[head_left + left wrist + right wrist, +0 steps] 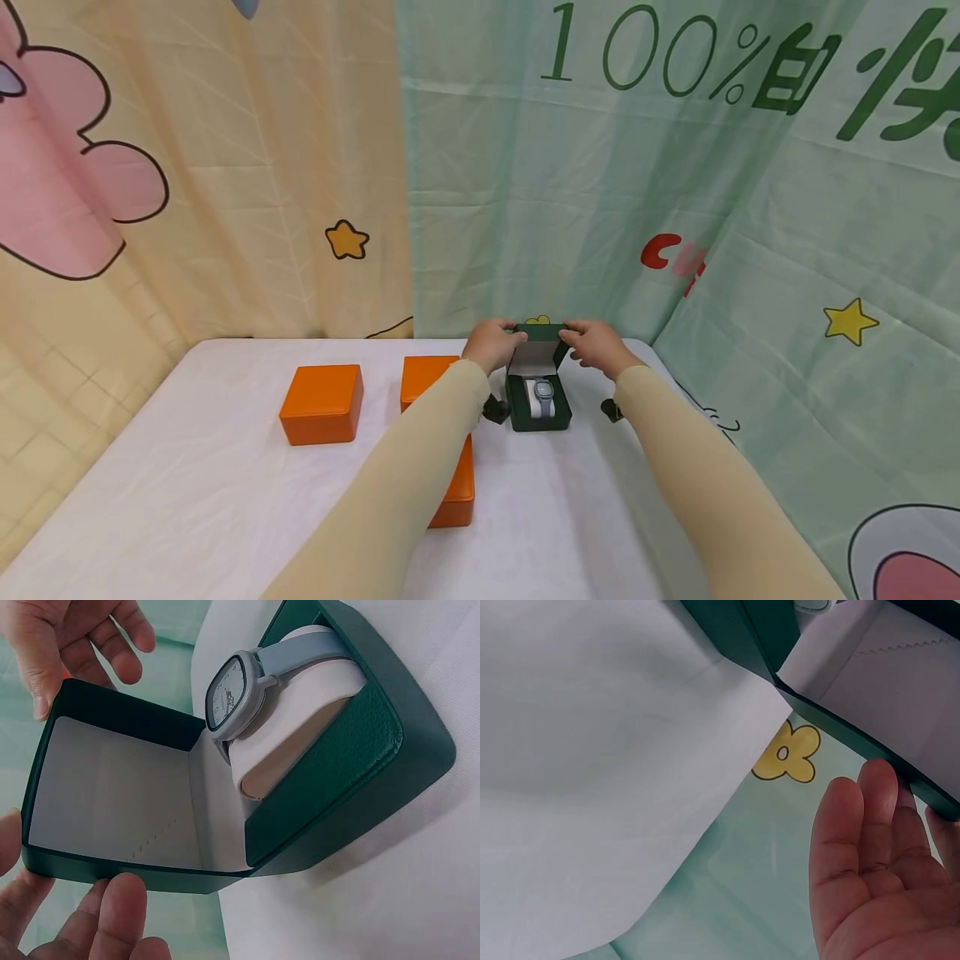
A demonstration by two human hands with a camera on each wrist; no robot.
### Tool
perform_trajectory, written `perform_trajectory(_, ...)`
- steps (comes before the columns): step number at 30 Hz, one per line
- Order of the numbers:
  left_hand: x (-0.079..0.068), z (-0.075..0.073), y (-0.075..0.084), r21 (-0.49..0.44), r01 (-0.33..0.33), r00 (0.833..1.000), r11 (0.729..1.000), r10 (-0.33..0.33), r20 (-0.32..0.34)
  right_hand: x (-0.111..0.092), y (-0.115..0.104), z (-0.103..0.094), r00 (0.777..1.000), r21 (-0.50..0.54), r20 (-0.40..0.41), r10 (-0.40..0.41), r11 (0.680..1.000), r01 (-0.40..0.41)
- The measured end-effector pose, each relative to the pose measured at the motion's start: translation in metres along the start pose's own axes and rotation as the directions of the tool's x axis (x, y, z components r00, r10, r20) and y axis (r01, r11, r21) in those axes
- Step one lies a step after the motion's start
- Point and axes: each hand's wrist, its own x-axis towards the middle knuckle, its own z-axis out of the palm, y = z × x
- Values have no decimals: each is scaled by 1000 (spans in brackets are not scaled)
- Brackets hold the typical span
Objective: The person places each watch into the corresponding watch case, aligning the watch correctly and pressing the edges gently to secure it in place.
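A dark green watch box (539, 421) stands on the table with its lid (112, 787) raised, showing a pale lining. Inside, a watch (232, 694) with a square-cornered case and grey-blue strap is wrapped round a white cushion (300, 712). My left hand (491, 343) grips one upper corner of the lid between thumb and fingers. At the opposite corner my right hand (596, 346) holds the lid, its thumb on the edge. Fingers (877, 787) of that hand lie along the lid's outer side in the right wrist view.
Left of the green box, an orange box (321, 408) sits alone on the white tablecloth (225, 500). Two more orange boxes, one farther back (423, 375) and one nearer (456, 492), are partly hidden by my left sleeve. Printed curtains (525, 208) hang behind the table.
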Motion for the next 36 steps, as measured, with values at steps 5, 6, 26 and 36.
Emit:
perform_trajectory(5,-4,0,0,-10,-6,1000,1000,6,-6,1,3,-2,1000,12,11,-11,1000,11)
perform_trajectory(6,-5,0,0,-7,-9,1000,1000,9,-6,0,4,-2,1000,14,16,-14,1000,13)
perform_trajectory(26,-19,-3,-2,59,-51,998,997,49,47,-16,13,-6,997,4,51,-49,999,49)
perform_trajectory(36,-25,-4,-4,88,-70,996,994,65,60,-21,17,-7,997,17,56,-60,998,59)
